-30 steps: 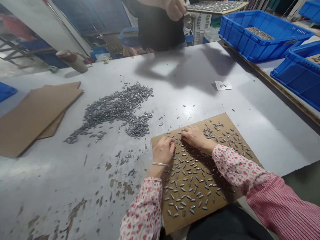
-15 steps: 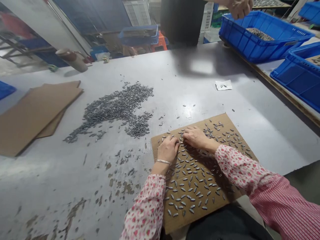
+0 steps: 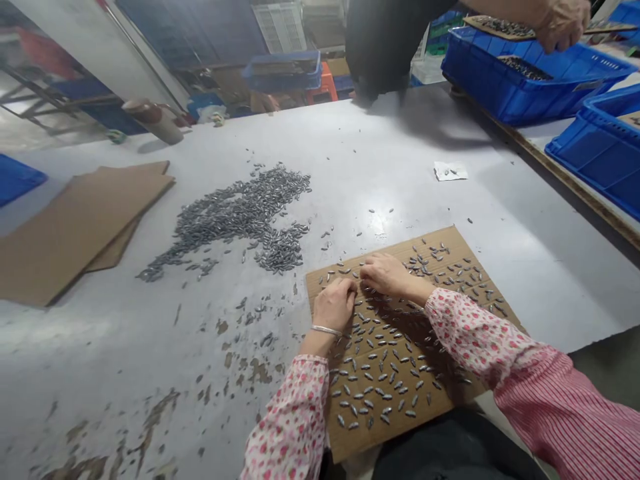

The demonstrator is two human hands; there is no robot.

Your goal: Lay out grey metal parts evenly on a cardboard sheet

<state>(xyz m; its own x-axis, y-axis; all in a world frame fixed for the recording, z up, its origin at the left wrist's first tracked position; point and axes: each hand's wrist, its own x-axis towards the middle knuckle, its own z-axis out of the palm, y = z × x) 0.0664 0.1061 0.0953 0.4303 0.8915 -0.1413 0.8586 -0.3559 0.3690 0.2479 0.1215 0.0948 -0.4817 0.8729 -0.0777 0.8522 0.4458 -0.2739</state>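
Cardboard sheet (image 3: 390,248) is recorded lying flat on a grey surface (image 3: 425,200), at the edge nearest the person. Small grey metal sinkers (image 3: 373,360) are spread over it, mostly separate, in loose uneven rows. The left hand (image 3: 334,305) and right hand (image 3: 387,277) are both placed palm down on the sheet, open, with the fingers lightly curled, close together near its upper middle. Sinkers are found touching or just beside both hands, and more lie below and to the right of them. No gripped sinker can be made out. A bangle (image 3: 326,330) is worn on the left wrist. A large heap of sinkers (image 3: 240,217) is seen on the surface beyond the sheet, to the left. Stacked cardboard (image 3: 75,227) lies further left. A co-worker's hand (image 3: 565,23) is held above a blue crate (image 3: 520,100), beside a sinker-laden cardboard piece (image 3: 500,27).
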